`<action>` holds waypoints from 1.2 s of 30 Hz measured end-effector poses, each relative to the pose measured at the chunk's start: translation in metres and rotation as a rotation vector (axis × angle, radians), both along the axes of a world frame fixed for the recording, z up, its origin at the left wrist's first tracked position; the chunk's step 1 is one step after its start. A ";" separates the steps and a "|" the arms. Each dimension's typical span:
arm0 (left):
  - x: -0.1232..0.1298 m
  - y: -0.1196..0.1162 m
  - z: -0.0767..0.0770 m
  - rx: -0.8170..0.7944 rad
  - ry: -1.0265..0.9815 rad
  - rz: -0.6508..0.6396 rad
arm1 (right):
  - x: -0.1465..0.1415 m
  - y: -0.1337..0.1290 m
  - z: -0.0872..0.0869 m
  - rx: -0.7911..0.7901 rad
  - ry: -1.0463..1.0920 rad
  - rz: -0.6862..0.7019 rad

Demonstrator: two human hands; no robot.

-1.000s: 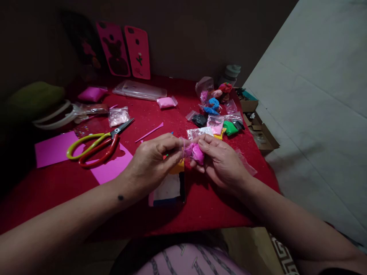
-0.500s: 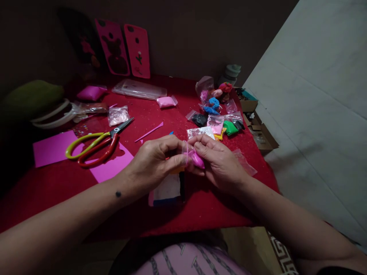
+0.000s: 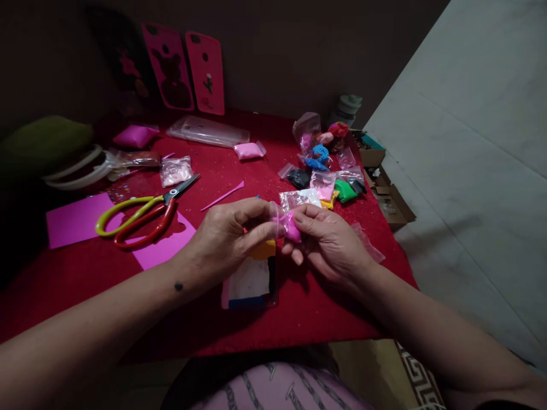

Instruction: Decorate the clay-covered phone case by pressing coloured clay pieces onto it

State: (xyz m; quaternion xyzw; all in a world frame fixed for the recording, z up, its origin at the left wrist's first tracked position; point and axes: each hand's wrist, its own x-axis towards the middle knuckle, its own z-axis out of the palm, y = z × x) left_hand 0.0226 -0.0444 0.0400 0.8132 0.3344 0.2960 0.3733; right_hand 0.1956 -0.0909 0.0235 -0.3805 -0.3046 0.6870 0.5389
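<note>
Both hands are closed on a small clear bag of pink clay, pinched between the left hand and the right hand just above the red table. Scissors are seen well to the left, and more clay bags are piled beyond the hands.

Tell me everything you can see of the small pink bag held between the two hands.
The small pink bag is a little clear plastic pouch holding a lump of bright pink, soft-looking clay. It is crumpled and held above the red table, not resting on it. The left hand pinches its left side with thumb and forefinger; the right hand grips its right side. Whether it is sealed cannot be told.
</note>
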 end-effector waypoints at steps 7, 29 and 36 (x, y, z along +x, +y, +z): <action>-0.001 0.001 -0.001 -0.021 -0.004 -0.039 | 0.001 0.000 0.001 0.031 -0.082 -0.041; 0.005 -0.008 -0.002 0.089 -0.037 -0.064 | -0.011 -0.013 0.006 0.288 -0.686 -0.243; 0.003 -0.005 -0.004 0.341 0.043 -0.027 | -0.010 -0.015 0.010 0.340 -0.735 -0.284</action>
